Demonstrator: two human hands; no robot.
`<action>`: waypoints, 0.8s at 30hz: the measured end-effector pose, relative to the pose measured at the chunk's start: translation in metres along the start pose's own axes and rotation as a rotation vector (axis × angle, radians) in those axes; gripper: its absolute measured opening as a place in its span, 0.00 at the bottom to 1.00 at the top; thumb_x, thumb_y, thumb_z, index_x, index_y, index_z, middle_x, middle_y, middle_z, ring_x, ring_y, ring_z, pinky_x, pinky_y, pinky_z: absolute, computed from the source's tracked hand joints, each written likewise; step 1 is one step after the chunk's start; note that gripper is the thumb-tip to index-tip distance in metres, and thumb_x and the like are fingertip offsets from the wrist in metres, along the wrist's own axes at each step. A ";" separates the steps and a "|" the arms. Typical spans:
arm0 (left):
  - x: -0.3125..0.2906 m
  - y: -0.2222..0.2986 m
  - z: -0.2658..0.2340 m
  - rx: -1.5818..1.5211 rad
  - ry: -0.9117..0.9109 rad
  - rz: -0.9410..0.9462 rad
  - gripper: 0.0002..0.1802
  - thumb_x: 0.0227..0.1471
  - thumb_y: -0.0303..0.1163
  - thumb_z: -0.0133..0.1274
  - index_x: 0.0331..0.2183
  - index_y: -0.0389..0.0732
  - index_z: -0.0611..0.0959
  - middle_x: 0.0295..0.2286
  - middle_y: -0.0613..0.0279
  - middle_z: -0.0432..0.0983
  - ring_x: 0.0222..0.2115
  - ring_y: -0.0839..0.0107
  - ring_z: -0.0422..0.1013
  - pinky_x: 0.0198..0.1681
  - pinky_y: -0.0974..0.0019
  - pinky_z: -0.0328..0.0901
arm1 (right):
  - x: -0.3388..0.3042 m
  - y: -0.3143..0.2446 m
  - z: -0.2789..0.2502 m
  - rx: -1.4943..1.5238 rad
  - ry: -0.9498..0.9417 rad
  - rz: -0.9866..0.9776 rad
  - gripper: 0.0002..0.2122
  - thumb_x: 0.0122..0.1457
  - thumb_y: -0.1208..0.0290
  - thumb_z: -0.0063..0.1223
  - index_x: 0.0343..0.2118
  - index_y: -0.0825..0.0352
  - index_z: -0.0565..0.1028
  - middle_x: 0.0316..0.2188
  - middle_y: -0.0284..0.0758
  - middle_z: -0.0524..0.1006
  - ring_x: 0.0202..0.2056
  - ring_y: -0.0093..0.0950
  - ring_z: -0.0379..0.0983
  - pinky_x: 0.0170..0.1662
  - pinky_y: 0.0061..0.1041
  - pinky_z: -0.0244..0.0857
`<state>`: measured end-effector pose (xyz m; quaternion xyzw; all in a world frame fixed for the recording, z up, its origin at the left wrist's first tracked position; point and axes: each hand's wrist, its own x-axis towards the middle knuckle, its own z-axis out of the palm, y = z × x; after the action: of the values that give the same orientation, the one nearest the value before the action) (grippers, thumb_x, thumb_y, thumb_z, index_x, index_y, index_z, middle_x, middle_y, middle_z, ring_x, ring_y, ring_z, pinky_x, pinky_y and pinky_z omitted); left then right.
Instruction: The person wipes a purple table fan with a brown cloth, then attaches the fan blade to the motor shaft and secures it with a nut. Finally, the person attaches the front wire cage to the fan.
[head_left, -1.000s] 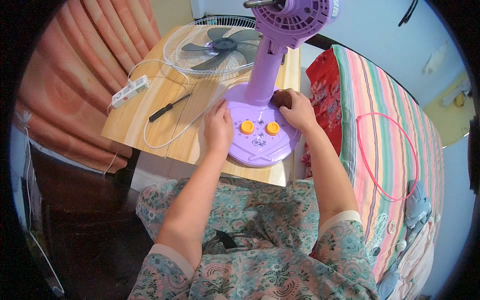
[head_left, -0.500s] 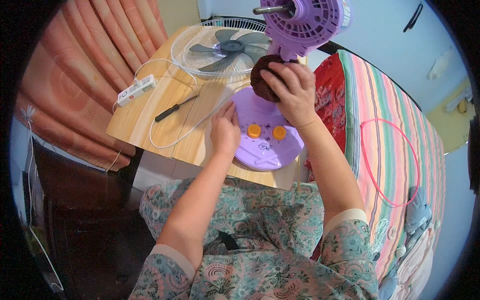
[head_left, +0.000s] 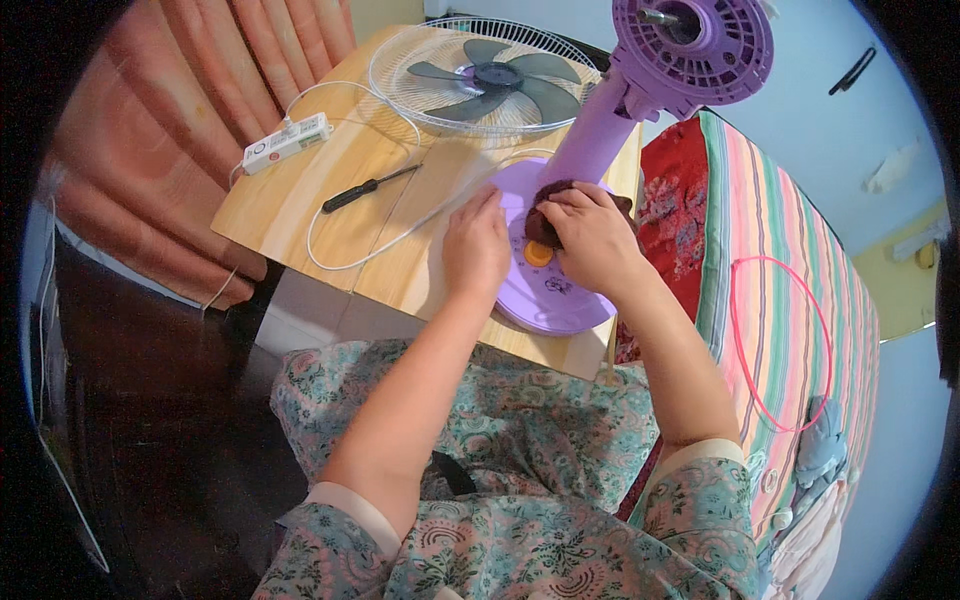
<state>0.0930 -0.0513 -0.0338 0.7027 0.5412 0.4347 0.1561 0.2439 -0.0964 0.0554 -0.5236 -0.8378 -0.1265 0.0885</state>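
The purple plastic fan stand (head_left: 592,138) stands at the near right of a pale wooden table (head_left: 285,215), its thick column leaning to the far right in this wide view. Its round motor housing (head_left: 700,60), with slots around the face and a metal shaft (head_left: 657,17) jutting out, tops the column.

The right hand (head_left: 592,238) has its fingers curled over a bunched dark brown cloth (head_left: 541,231), holding it against the base by the column's foot. One round orange knob (head_left: 538,254) shows just on the near side of the cloth. The left hand (head_left: 476,243) lies along the base's left edge, fingers together and slightly bent; whether they close on the rim cannot be told.

Beyond, at the far side of the table, a round white wire grille (head_left: 384,93) lies around dark grey translucent fan blades (head_left: 497,77). To the left are a black-handled screwdriver (head_left: 350,196), a looped white cord (head_left: 345,267) and a white power strip (head_left: 286,143) near a peach-coloured curtain (head_left: 230,70). On the right, a thin pink hoop (head_left: 765,258) rests on a multicoloured striped bedcover (head_left: 765,215).
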 end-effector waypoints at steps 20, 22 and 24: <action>0.001 0.008 -0.007 -0.159 0.043 0.082 0.21 0.57 0.38 0.47 0.51 0.42 0.74 0.53 0.54 0.66 0.52 0.56 0.62 0.60 0.52 0.49 | -0.093 -0.040 -0.097 1.345 0.670 0.505 0.19 0.53 0.88 0.48 0.49 0.69 0.67 0.44 0.36 0.73 0.47 0.28 0.71 0.51 0.28 0.65; -0.015 0.038 -0.037 -0.585 -0.019 0.162 0.27 0.58 0.42 0.47 0.55 0.40 0.67 0.55 0.49 0.60 0.56 0.55 0.57 0.61 0.53 0.46 | -0.092 -0.075 -0.103 1.533 0.835 0.560 0.20 0.53 0.86 0.50 0.50 0.67 0.66 0.45 0.37 0.72 0.47 0.30 0.70 0.52 0.31 0.64; -0.040 0.075 -0.088 -0.885 -0.238 0.347 0.40 0.55 0.50 0.50 0.60 0.39 0.57 0.57 0.49 0.55 0.59 0.56 0.53 0.62 0.55 0.45 | -0.081 -0.103 -0.092 1.722 0.902 0.553 0.21 0.53 0.86 0.51 0.51 0.67 0.66 0.46 0.36 0.72 0.49 0.29 0.68 0.55 0.32 0.61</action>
<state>0.0703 -0.1365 0.0507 0.6936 0.1578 0.5594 0.4257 0.1876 -0.2373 0.1080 -0.3607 -0.3818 0.3598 0.7711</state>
